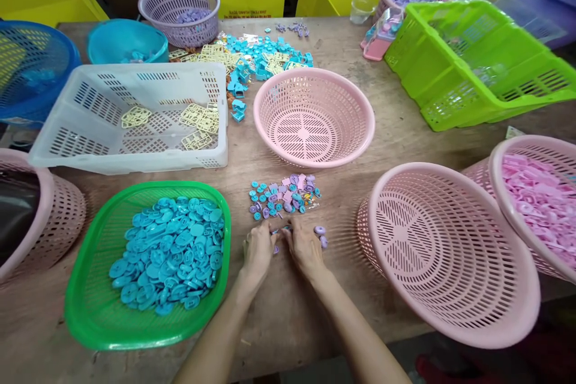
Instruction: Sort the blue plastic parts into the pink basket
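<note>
My left hand and my right hand rest close together low over the wooden table, fingers curled and pinched inward. Whatever their fingertips hold is too small to make out; bits of blue show there. Just beyond the fingertips lies a loose pile of small blue, purple and pink plastic pieces. Two purple oval pieces sit right of my right hand, and another purple piece lies between the hands. To the left, a green basket holds many blue oval plastic pieces.
A pink basket stands ahead, and another tilted pink basket is at right. Pink pieces fill a basket beyond it. A white crate holds cream frames. A lime crate leans at back right; blue parts are heaped behind.
</note>
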Demonstrator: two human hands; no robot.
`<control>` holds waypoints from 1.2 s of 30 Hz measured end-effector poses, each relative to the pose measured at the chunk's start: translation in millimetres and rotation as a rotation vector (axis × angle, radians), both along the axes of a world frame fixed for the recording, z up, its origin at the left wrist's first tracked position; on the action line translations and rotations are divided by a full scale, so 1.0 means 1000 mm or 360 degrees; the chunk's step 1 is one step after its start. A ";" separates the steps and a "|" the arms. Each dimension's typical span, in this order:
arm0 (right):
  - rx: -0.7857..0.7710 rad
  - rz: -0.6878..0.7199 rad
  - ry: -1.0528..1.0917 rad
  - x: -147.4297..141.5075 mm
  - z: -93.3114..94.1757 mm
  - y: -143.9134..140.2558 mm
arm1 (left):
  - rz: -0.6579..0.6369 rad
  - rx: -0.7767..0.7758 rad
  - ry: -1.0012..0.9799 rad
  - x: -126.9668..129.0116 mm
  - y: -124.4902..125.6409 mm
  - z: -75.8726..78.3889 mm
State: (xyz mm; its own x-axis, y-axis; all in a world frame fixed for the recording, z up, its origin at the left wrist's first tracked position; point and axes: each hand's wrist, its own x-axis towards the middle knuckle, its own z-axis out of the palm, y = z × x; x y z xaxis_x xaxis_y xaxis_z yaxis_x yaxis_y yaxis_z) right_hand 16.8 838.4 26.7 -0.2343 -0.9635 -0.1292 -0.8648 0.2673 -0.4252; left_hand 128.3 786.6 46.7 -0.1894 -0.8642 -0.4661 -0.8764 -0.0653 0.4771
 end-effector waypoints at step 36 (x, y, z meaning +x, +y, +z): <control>-0.0061 -0.0221 -0.0255 -0.011 -0.010 0.027 | 0.0011 -0.0120 0.0036 0.013 0.011 -0.004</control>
State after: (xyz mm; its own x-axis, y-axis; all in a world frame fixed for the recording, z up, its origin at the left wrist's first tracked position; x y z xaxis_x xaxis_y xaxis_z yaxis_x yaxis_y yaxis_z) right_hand 5.5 865.5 17.0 -0.3446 -0.9284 -0.1393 -0.7413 0.3601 -0.5665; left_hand 141.8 797.4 43.0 -0.1930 -0.8980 -0.3954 -0.8650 -0.0345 0.5005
